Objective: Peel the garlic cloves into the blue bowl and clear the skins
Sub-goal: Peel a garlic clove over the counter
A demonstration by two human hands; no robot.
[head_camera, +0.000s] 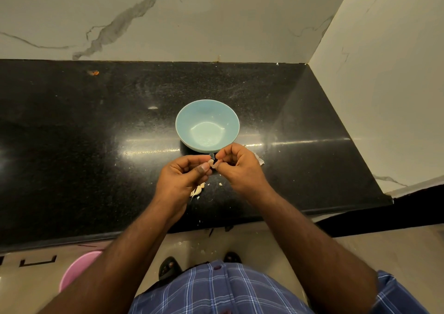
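garlic clove (211, 162) is pinched between both hands, just in front of the blue bowl (192, 112) mid-counter; left hand (182, 176) grips it with thumb and fingers, right hand (237, 166) curls round its other end; more garlic cloves (198, 190) lie under the left hand, skins (260, 161) beside the right; pink tub (77, 269) on the floor below the black counter (96, 133); no writing I can read

A black stone counter (96, 145) carries a blue bowl (207, 125) just beyond the hands, garlic cloves (197, 190) under the left wrist, and skin scraps (260, 161) beside the right hand.
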